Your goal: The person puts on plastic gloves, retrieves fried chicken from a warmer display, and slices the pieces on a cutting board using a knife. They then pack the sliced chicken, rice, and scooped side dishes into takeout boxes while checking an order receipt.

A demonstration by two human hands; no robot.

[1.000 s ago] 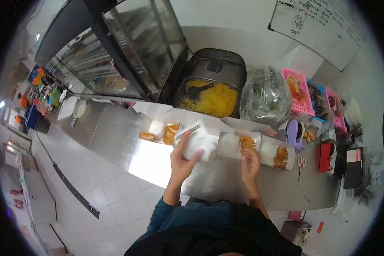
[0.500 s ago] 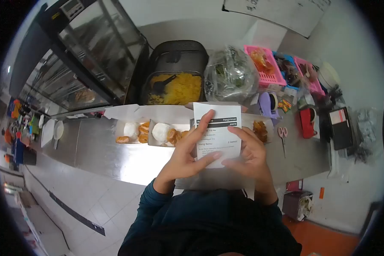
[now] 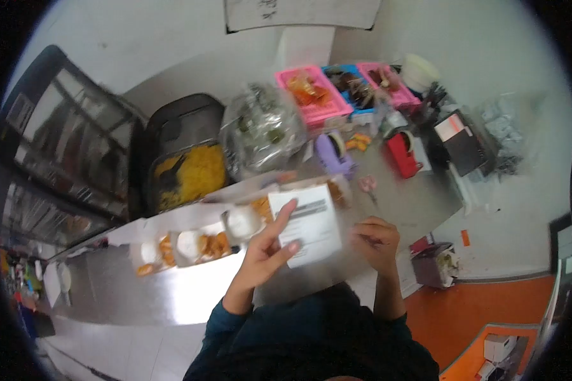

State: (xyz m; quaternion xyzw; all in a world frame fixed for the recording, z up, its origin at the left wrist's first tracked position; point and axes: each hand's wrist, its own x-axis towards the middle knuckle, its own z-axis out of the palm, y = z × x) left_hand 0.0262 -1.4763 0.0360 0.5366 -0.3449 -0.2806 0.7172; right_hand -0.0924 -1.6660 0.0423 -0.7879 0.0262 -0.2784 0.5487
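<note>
The left hand (image 3: 260, 254) holds a printed slip (image 3: 318, 235) by its left side, the thumb and a finger lying on the printed face; the print is too blurred to read. The right hand (image 3: 380, 244) is just beside the slip's right edge, apart from it, its fingers bent in and close together; whether it holds anything small I cannot tell. The step in hand looks like checking or handling the slip above the counter (image 3: 127, 292). To the left of the left hand and just beyond it runs a row of open boxes (image 3: 171, 223) with white mounds (image 3: 243, 222) and browned pieces (image 3: 216, 245); the slip hides part of the row. Beyond the right hand are scissors (image 3: 367, 184), then a purple dispenser (image 3: 333, 155) and a red dispenser (image 3: 400, 155). Any next move with the slip seems to call for a firm pinch that keeps the paper flat and clear of the food, with the right hand free to steady the loose edge.
</note>
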